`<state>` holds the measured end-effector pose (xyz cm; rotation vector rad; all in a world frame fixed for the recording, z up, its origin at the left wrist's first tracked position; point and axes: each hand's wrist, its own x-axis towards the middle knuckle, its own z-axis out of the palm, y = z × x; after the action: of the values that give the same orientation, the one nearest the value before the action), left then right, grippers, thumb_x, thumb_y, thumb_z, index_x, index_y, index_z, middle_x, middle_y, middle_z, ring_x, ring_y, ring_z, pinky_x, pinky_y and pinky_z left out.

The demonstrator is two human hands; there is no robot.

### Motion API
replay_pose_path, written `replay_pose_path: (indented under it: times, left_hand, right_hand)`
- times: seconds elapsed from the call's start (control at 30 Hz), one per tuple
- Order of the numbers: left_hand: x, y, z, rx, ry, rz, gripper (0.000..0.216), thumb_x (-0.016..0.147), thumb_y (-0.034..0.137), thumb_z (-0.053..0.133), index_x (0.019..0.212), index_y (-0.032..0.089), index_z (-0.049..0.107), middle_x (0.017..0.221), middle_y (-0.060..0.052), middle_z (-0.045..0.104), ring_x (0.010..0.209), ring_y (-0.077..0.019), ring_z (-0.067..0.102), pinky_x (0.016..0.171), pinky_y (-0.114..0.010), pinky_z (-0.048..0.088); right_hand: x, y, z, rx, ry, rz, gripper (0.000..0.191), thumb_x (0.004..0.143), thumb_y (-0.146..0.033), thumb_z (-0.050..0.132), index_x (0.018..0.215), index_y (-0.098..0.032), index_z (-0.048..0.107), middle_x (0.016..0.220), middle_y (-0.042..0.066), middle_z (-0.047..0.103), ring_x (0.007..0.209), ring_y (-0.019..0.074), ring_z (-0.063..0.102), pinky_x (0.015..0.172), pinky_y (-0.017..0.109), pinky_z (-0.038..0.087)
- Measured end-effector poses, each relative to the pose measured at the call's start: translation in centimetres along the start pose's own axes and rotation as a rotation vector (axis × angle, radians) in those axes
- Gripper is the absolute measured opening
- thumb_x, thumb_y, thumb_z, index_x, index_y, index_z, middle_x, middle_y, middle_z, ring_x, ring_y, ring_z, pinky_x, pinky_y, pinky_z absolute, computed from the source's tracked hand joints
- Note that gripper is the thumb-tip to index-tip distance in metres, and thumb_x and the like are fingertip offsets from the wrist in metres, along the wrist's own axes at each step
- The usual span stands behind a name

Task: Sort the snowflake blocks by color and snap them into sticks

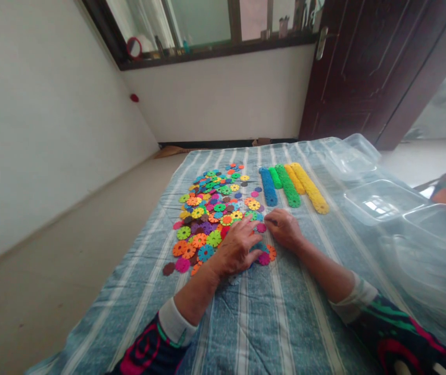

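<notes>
Hands over the heap of flat, multicoloured plastic snowflake discs (211, 213) on our blue striped cloth (270, 317): our left hand (236, 249) lies spread, fingers loosely open, on the heap's near edge, our right hand (284, 228), fingers curled, pinches something small we cannot identify just right of it.
</notes>
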<state>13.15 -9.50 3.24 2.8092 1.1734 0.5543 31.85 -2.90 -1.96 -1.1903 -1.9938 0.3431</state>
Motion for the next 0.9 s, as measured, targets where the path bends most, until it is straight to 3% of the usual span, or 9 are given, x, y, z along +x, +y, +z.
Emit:
replay_pose_path:
  times: [0.2, 0.57, 0.9]
  left_hand:
    - [-0.2, -0.1, 0.2, 0.008, -0.032, -0.015, 0.023, 0.076, 0.031, 0.068, 0.095, 0.018, 0.067, 0.134, -0.014, 0.052, 0.134, -0.0349, 0.035, 0.106, -0.057, 0.033]
    - [-0.8, -1.7, 2.2, 0.079, 0.055, -0.029, 0.011, 0.083, 0.023, 0.059, 0.089, 0.017, 0.066, 0.130, -0.013, 0.055, 0.131, -0.0333, 0.040, 0.104, -0.054, 0.039]
    - [-0.6, -1.8, 1.3, 0.100, 0.145, -0.014, 0.014, 0.084, 0.019, 0.054, 0.076, 0.018, 0.065, 0.115, -0.011, 0.063, 0.123, -0.0286, 0.049, 0.102, -0.049, 0.045]
  right_hand:
    - [0.0, -0.1, 0.1, 0.006, -0.003, -0.012, 0.017, 0.082, -0.018, 0.053, 0.072, -0.021, 0.066, 0.075, 0.002, 0.059, 0.079, 0.0161, 0.054, 0.073, 0.027, 0.039]
    - [0.1, -0.3, 0.3, -0.042, 0.012, -0.022, 0.017, 0.081, -0.015, 0.053, 0.071, -0.021, 0.065, 0.075, 0.002, 0.060, 0.078, 0.0162, 0.054, 0.072, 0.026, 0.038]
    - [0.1, -0.7, 0.1, -0.020, 0.005, -0.021, 0.018, 0.083, -0.016, 0.052, 0.071, -0.021, 0.066, 0.076, 0.002, 0.061, 0.079, 0.0163, 0.055, 0.071, 0.026, 0.039]
